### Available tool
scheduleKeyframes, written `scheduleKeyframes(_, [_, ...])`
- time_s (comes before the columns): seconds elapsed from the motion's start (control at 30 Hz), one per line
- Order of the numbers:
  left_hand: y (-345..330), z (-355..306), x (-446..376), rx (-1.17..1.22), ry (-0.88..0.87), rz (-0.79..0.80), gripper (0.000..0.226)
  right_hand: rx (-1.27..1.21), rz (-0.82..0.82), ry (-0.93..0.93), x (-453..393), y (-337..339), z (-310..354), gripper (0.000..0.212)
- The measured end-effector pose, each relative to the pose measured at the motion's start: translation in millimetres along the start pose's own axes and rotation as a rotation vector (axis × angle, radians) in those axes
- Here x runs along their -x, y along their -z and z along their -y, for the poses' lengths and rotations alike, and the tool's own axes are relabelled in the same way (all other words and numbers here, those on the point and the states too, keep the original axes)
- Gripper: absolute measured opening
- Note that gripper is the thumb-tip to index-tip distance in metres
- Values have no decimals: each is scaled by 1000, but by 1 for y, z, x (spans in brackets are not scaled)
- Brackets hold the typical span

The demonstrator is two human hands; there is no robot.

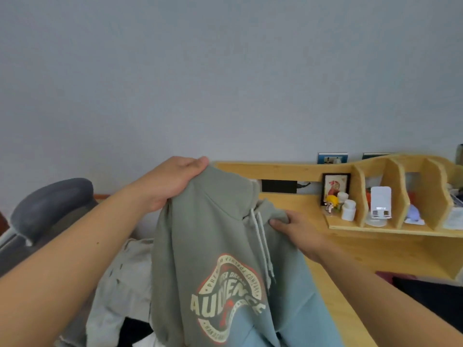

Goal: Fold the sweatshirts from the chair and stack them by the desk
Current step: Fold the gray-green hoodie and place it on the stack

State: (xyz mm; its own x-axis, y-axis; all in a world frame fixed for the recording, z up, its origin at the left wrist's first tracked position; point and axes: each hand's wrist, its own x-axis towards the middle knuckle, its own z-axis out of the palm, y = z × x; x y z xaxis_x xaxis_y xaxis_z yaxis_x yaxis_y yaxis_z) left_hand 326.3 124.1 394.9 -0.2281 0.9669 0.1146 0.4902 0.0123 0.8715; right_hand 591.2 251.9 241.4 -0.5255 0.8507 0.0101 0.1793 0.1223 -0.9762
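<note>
Green hoodie (215,246) hangs unfolded over the table's (375,249) left edge, left hand (172,181) grip bunching its shoulder, right hand (298,231) grip pinching fabric by the drawstrings; pale garments (117,284) still wait on chair (47,209); no stack visible.

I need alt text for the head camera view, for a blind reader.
Two bare hands hold up a grey-green hoodie with an "AUDIENCE" print: left hand grips one shoulder, right hand pinches the other. A wooden desk stands behind; a grey chair is at left.
</note>
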Motion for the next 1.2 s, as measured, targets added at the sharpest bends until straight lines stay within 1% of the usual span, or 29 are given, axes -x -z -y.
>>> scheduleKeyframes(0.03, [11, 5, -3, -131, -43, -63, 47, -24, -32, 31, 3, 11, 9, 20])
scheduleKeyframes(0.07, [22, 10, -6, -235, -66, -110, 51, -58, -32, 63, 7, 25, 25, 28])
scheduleKeyframes(0.1, [32, 13, -10, -286, -58, -136, 52, -59, -7, 98, 12, 39, 45, 42])
scheduleKeyframes(0.17, [49, 7, -19, -258, -50, -129, 47, 63, 65, 191, 18, 67, 91, 70])
scheduleKeyframes(0.2, [58, -4, -24, -167, -73, -102, 40, 129, 59, 241, 18, 81, 117, 75])
scheduleKeyframes(0.23, [69, -19, -29, -39, -107, -60, 41, 173, 22, 296, 19, 93, 144, 72])
scheduleKeyframes(0.27, [81, -35, -32, 90, -166, 4, 53, 189, -24, 350, 20, 105, 172, 63])
scheduleKeyframes(0.3, [94, -51, -36, 196, -231, 75, 67, 185, -76, 410, 23, 116, 197, 48])
scheduleKeyframes(0.33, [102, -66, -40, 269, -286, 133, 72, 177, -140, 482, 25, 127, 217, 32])
scheduleKeyframes(0.37, [105, -74, -45, 306, -319, 163, 68, 202, -221, 551, 25, 136, 230, 17])
scheduleKeyframes(0.4, [102, -79, -50, 291, -337, 156, 56, 311, -303, 610, 22, 144, 238, 11])
scheduleKeyframes(0.43, [91, -77, -57, 153, -337, 85, 40, 523, -377, 632, 19, 148, 239, 9])
scheduleKeyframes(0.47, [75, -72, -63, -91, -344, -29, 22, 749, -428, 614, 15, 150, 235, 10])
scheduleKeyframes(0.5, [59, -64, -69, -328, -343, -148, 16, 908, -461, 579, 13, 152, 228, 13])
scheduleKeyframes(0.53, [45, -55, -75, -510, -337, -251, 25, 964, -474, 550, 14, 156, 220, 15])
scheduleKeyframes(0.57, [33, -50, -78, -600, -338, -311, 33, 943, -484, 536, 18, 161, 215, 14])
scheduleKeyframes(0.63, [21, -51, -78, -580, -365, -337, 41, 879, -536, 508, 29, 174, 209, 12])
scheduleKeyframes(0.67, [20, -56, -76, -540, -382, -311, 43, 862, -554, 494, 35, 180, 209, 12])
scheduleKeyframes(0.73, [22, -69, -68, -414, -412, -237, 43, 873, -542, 487, 52, 186, 212, 14])
scheduleKeyframes(0.8, [26, -82, -57, -310, -427, -150, 41, 905, -543, 526, 70, 189, 217, 14])
scheduleKeyframes(0.87, [33, -97, -50, -240, -448, -105, 43, 919, -618, 598, 88, 191, 226, 19])
scheduleKeyframes(0.93, [43, -114, -47, -193, -495, -103, 50, 943, -744, 685, 99, 194, 240, 27])
scheduleKeyframes(1.0, [49, -134, -52, -220, -543, -122, 52, 1010, -845, 752, 98, 201, 253, 38])
scheduleKeyframes(1.07, [52, -148, -63, -329, -583, -151, 41, 1078, -880, 779, 85, 209, 258, 46])
scheduleKeyframes(1.13, [50, -145, -84, -419, -576, -156, 33, 1118, -854, 750, 60, 216, 249, 48])
scheduleKeyframes(1.2, [39, -120, -112, -465, -502, -117, 32, 1156, -786, 659, 27, 216, 224, 52])
